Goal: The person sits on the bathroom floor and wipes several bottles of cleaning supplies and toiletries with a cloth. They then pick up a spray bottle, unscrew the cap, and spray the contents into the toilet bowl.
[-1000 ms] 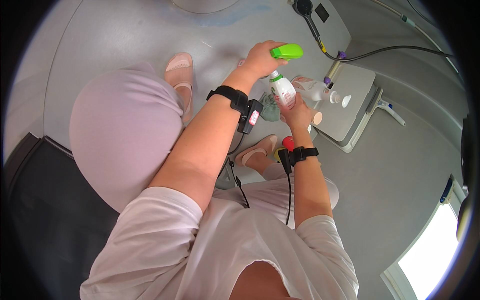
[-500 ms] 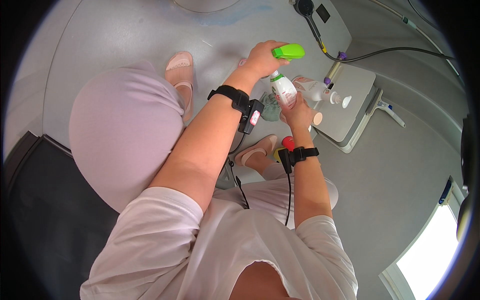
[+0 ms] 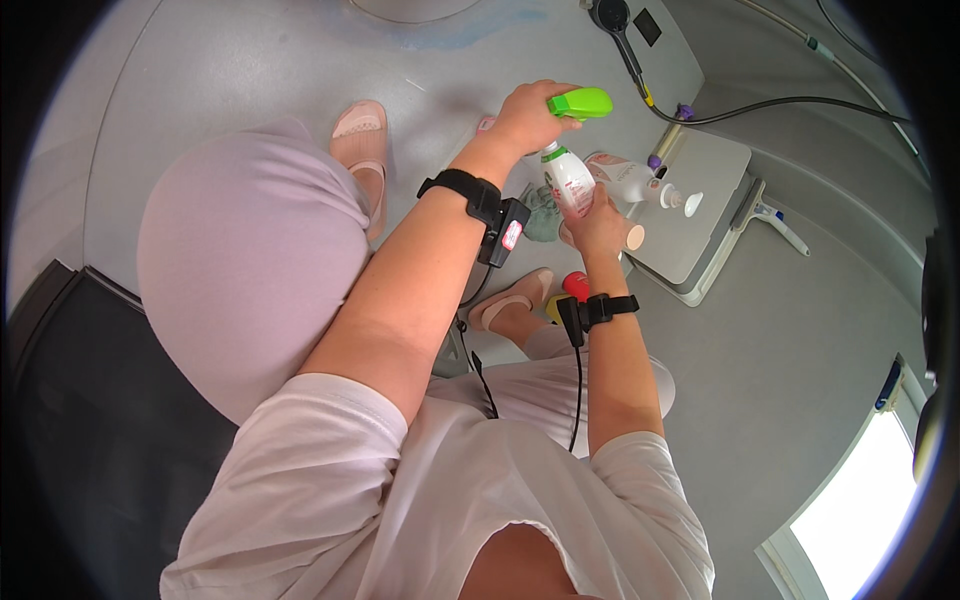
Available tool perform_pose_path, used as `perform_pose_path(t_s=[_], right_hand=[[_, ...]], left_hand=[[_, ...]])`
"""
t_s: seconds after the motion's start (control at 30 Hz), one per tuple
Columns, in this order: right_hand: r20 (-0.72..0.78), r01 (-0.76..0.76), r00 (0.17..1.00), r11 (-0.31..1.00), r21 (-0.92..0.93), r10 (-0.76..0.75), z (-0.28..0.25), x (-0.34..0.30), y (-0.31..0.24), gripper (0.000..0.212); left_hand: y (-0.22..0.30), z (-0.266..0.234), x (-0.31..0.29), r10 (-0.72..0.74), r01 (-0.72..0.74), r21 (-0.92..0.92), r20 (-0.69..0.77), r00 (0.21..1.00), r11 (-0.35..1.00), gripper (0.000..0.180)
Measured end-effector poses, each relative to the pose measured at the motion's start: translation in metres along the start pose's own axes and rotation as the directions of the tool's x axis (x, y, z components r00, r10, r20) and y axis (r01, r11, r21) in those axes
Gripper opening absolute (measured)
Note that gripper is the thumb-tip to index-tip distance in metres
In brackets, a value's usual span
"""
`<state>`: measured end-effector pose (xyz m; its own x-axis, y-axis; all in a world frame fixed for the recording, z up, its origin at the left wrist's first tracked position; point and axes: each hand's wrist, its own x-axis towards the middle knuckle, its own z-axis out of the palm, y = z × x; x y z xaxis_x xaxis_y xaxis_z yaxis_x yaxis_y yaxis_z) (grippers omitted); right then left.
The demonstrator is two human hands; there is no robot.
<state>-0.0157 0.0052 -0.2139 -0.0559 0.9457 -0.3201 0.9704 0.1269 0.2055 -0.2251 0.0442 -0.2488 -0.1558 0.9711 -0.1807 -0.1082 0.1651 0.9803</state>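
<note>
A white bottle (image 3: 570,180) with pink markings and a green neck ring leans in my right hand (image 3: 598,230), whose fingers wrap round its lower body. Above its neck, my left hand (image 3: 530,120) is closed on a bright green spray-head-like top (image 3: 581,103). The fingers cover much of the space between top and neck, so I cannot tell whether they are joined. Just beyond my right hand lies a pale pump bottle (image 3: 628,180) with a white pump. A beige cap (image 3: 635,237) shows right beside that hand. A grey-green cloth (image 3: 541,214) lies between my forearms.
A grey flat-topped box (image 3: 700,190) stands at the right, with a squeegee (image 3: 780,225) along its edge. Behind it are a purple-ended stick (image 3: 670,135) and a black shower head (image 3: 610,15) with its hose. Red (image 3: 577,286) and yellow (image 3: 557,307) items sit near my slippered foot (image 3: 515,300).
Hardly anything differs. My left hand and the green top have shifted very slightly to the right; my right hand still holds the bottle in the same place.
</note>
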Motion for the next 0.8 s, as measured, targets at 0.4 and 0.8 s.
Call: perform_pose_path(t_s=[0.4,0.8], right_hand=[[0.189,-0.114,0.982,0.855,0.506,0.019,0.029,-0.003,0.014,0.067],[0.102,-0.078,0.995,0.606,0.792,-0.006,0.038,-0.016,0.023,0.068]], left_hand=[[-0.004,0.001,0.002,0.023,-0.023,-0.012,-0.019,1.0,1.0,0.046],[0.0,0.002,0.001,-0.087,0.096,-0.127,0.074,0.993,0.987,0.044]])
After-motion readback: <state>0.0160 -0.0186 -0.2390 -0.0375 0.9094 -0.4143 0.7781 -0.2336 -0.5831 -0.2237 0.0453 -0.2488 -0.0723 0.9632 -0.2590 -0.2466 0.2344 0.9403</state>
